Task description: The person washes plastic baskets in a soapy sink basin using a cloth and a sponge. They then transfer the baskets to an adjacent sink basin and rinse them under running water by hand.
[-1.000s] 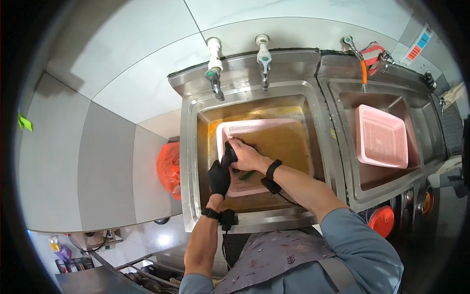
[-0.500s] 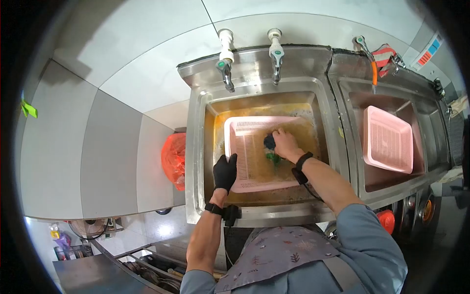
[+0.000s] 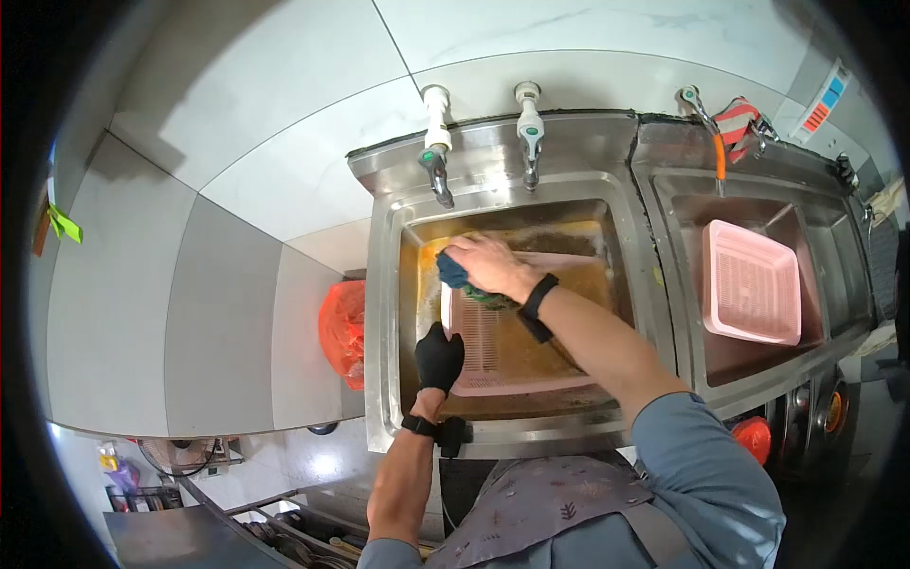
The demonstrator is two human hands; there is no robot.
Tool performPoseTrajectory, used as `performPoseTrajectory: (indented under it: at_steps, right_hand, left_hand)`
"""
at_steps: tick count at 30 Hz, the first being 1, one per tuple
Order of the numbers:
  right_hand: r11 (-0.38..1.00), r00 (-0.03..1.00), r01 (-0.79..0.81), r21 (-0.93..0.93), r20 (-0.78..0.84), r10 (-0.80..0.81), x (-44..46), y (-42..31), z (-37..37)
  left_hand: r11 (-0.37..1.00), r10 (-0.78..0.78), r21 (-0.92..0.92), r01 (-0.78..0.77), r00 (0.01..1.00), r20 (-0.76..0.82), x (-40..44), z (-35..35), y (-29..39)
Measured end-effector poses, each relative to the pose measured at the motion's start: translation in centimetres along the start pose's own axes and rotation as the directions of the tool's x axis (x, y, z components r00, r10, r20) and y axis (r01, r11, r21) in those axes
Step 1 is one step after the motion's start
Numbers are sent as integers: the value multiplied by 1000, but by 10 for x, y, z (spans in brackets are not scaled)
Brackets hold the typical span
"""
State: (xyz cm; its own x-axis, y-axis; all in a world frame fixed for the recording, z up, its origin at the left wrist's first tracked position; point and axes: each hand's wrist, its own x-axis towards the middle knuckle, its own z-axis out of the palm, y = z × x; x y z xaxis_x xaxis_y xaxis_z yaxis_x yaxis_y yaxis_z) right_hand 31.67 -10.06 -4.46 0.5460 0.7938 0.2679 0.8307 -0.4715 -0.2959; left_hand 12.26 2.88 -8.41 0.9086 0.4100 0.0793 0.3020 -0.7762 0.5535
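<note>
A pink slotted plastic basket [image 3: 482, 346] lies tilted in the left sink basin [image 3: 621, 284], its right part under cloudy yellow-brown water. My left hand [image 3: 439, 358], in a black glove, is closed on the basket's left rim. My bare right hand [image 3: 491, 264] presses a dark blue and green cloth [image 3: 453, 271] against the basket's far left corner. The palm and part of the cloth are hidden beneath the fingers.
Two taps [image 3: 437, 171] stand behind this basin. In the right basin sits another pink basket [image 3: 754, 283], near an orange hose [image 3: 719, 156] on a tap. A red plastic bag [image 3: 342, 332] is left of the sink.
My right hand has moved with the cloth from the basket's middle to its far left corner. My left hand keeps its hold on the left rim.
</note>
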Motion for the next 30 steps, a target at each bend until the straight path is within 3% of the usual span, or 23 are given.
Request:
performPoseTrajectory:
  at_steps: [3,6,8,9,11,15,18,21,25,28,30]
  right_hand:
    - [992,987,-106,-61,113,113,-19,26,-7]
    - [996,998,-56,-71,-27,54,-45,50,7]
    - [959,945,-271,-83,168,282,-60,56,7]
    - [958,944,-273,-85,167,283,-65,62,6]
    - [901,855,-404,-161,284,434,-80,75,5]
    - [860,816,-464,-211,276,508,-111,96,-4]
    - [711,615,-567,-416,361,701,-124,106,-12]
    - [671,581,-515,-533,359,730,-136,120,0]
    - [579,566,-618,-532,210,797,-123,102,28]
    - [549,511,-727,-412,210,834,-103,80,38]
    - [515,487,-839,-174,180,854,-88,62,43]
  left_hand:
    - [999,13,-39,-14,1000,-24,-2,2,-6]
    - [998,19,-65,-21,999,-31,-1,3,-7]
    - [998,-2,-66,0,1000,-19,-6,4,-9]
    - [997,-5,-82,2,1000,-31,-8,6,-11]
    - [995,-10,-105,6,999,-38,-10,8,-13]
    - [997,-18,-69,16,1000,-24,-10,5,-16]
    - [991,-53,-119,55,998,18,-11,2,-17]
    - [980,-92,-176,92,996,8,-10,-6,-18]
    - [977,-86,-196,86,996,11,-8,-14,-27]
    - [988,-105,-106,112,993,62,-5,-12,-33]
    - [992,-95,-76,100,994,62,-4,3,-51]
